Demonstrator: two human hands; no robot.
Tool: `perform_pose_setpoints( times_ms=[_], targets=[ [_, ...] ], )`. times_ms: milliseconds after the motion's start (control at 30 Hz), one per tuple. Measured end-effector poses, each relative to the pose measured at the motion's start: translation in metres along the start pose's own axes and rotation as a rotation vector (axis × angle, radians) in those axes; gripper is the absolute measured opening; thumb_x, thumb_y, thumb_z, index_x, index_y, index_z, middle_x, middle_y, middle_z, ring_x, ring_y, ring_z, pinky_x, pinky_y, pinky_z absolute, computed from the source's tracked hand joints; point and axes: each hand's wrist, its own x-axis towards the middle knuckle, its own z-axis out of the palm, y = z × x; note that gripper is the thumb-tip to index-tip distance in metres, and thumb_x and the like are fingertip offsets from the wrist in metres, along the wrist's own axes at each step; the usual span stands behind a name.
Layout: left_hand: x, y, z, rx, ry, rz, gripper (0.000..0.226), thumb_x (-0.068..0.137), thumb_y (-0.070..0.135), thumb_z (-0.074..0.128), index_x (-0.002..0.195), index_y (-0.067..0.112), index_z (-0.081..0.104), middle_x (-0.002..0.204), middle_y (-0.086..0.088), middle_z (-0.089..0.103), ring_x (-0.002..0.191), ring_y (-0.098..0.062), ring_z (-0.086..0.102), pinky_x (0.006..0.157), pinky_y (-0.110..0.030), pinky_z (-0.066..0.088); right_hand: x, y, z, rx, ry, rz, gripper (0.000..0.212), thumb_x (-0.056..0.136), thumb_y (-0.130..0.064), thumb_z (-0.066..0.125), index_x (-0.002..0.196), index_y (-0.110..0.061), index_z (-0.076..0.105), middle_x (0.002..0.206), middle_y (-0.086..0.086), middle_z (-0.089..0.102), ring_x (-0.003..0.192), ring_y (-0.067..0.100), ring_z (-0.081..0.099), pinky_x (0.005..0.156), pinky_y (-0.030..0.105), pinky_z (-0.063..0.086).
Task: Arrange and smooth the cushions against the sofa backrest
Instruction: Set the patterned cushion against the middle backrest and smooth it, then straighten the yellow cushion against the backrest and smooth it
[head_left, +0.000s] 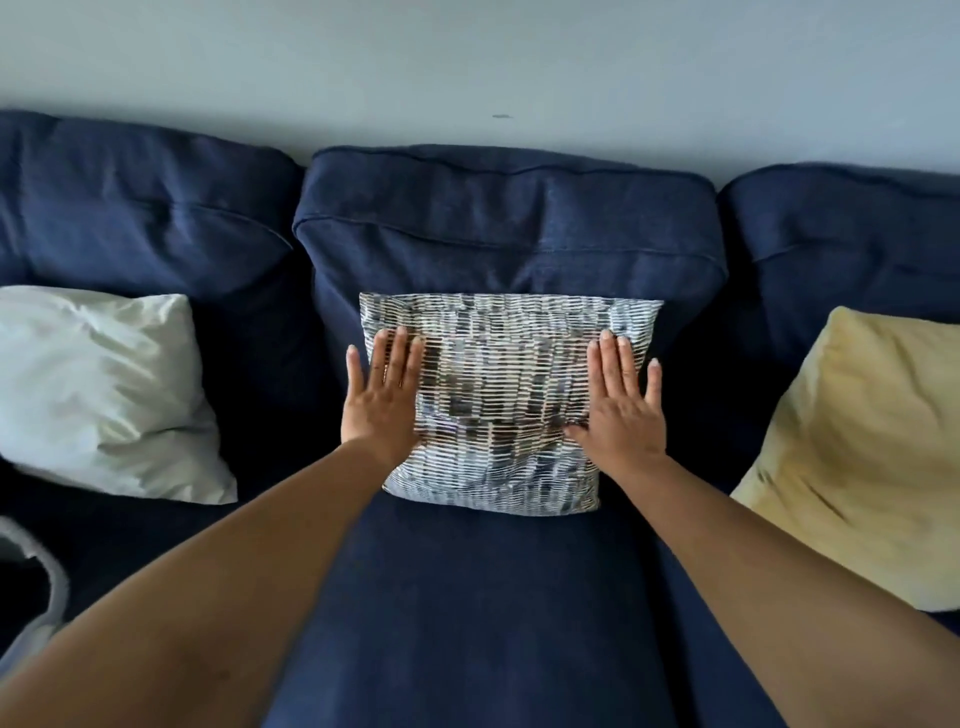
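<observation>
The patterned cushion (498, 395) leans on the middle backrest (509, 234), wrinkled; left hand (382, 400) and right hand (621, 410) lie flat, fingers spread, on its sides. A white cushion (104, 389) and a yellow cushion (857, 452) flank it.

no readable text, labels, or signs

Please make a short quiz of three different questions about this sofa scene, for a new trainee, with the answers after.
1. True or false: both hands lie flat and open on the patterned cushion.
2. Which cushion lies at the left of the sofa? A) yellow B) white C) red
3. Fill in: the patterned cushion leans against the ____ back cushion.

Key:
1. True: the left hand and right hand press its two sides.
2. B, the white cushion; the yellow cushion lies at the right.
3. Middle back cushion.
</observation>
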Motion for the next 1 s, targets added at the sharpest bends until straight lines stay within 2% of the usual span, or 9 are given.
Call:
perform_pose_setpoints(
  times_ms=[133, 267, 333, 400, 500, 633, 833, 1000],
  targets=[
    [-0.023, 0.012, -0.036, -0.123, -0.045, 0.023, 0.112, 0.09, 0.061, 0.055, 0.156, 0.013, -0.023, 0.166, -0.014, -0.025, 0.152, -0.035, -0.023, 0.121, -0.061, -0.008, -0.028, 0.01, -0.03, 0.135, -0.022, 0.048, 0.109, 0.092, -0.059, 0.055, 0.158, -0.011, -0.017, 0.166, 0.009, -0.024, 0.154, 0.026, -0.02, 0.122, 0.054, -0.006],
    [-0.046, 0.042, -0.081, -0.364, -0.025, 0.065, 0.084, 0.098, 0.051, 0.048, 0.161, 0.022, 0.001, 0.169, -0.011, -0.01, 0.155, -0.03, -0.014, 0.124, -0.053, -0.003, -0.061, 0.027, -0.063, 0.28, 0.06, 0.127, 0.08, 0.097, -0.048, 0.053, 0.16, -0.014, 0.017, 0.17, 0.011, 0.009, 0.156, 0.028, 0.009, 0.119, 0.055, 0.015],
    [-0.056, 0.061, -0.102, -0.502, -0.01, 0.069, 0.071, 0.099, 0.046, 0.05, 0.159, 0.025, 0.018, 0.17, -0.008, 0.003, 0.156, -0.028, -0.002, 0.126, -0.047, 0.005, -0.078, 0.04, -0.075, 0.337, 0.105, 0.175, 0.069, 0.097, -0.044, 0.055, 0.156, -0.014, 0.033, 0.166, 0.012, 0.023, 0.153, 0.029, 0.022, 0.114, 0.054, 0.022],
    [-0.064, 0.085, -0.124, -0.601, 0.01, 0.089, 0.06, 0.099, 0.042, 0.052, 0.154, 0.027, 0.035, 0.167, -0.004, 0.023, 0.153, -0.026, 0.019, 0.123, -0.045, 0.017, -0.093, 0.061, -0.085, 0.382, 0.143, 0.241, 0.058, 0.097, -0.04, 0.056, 0.149, -0.014, 0.045, 0.161, 0.012, 0.035, 0.147, 0.029, 0.034, 0.11, 0.052, 0.025],
    [-0.071, 0.121, -0.155, -0.688, 0.006, 0.128, 0.049, 0.098, 0.037, 0.054, 0.146, 0.027, 0.049, 0.152, -0.001, 0.049, 0.137, -0.025, 0.046, 0.114, -0.044, 0.032, -0.111, 0.104, -0.096, 0.43, 0.168, 0.363, 0.046, 0.099, -0.036, 0.053, 0.14, -0.016, 0.056, 0.152, 0.009, 0.047, 0.139, 0.028, 0.044, 0.107, 0.049, 0.026],
    [-0.075, 0.177, -0.192, -0.738, -0.021, 0.136, 0.045, 0.096, 0.038, 0.053, 0.141, 0.032, 0.055, 0.141, -0.001, 0.06, 0.126, -0.026, 0.056, 0.109, -0.045, 0.04, -0.134, 0.179, -0.108, 0.46, 0.193, 0.533, 0.04, 0.1, -0.032, 0.049, 0.134, -0.014, 0.06, 0.141, 0.009, 0.057, 0.128, 0.03, 0.051, 0.101, 0.045, 0.029],
    [-0.056, 0.271, -0.224, -0.923, -0.076, 0.084, 0.05, 0.097, 0.052, 0.052, 0.142, 0.03, 0.054, 0.142, 0.0, 0.059, 0.124, -0.024, 0.058, 0.103, -0.045, 0.047, -0.146, 0.304, -0.106, 0.535, 0.26, 0.723, 0.04, 0.101, -0.034, 0.043, 0.132, -0.016, 0.061, 0.138, 0.009, 0.058, 0.122, 0.03, 0.053, 0.101, 0.046, 0.03],
    [-0.03, 0.365, -0.234, -1.24, -0.192, -0.157, 0.069, 0.094, 0.059, 0.053, 0.152, 0.023, 0.042, 0.154, -0.004, 0.047, 0.137, -0.027, 0.047, 0.109, -0.041, 0.038, -0.137, 0.418, -0.083, 0.663, 0.214, 0.796, 0.044, 0.101, -0.036, 0.039, 0.134, -0.016, 0.06, 0.137, 0.008, 0.058, 0.119, 0.03, 0.055, 0.102, 0.05, 0.029]
  ],
)
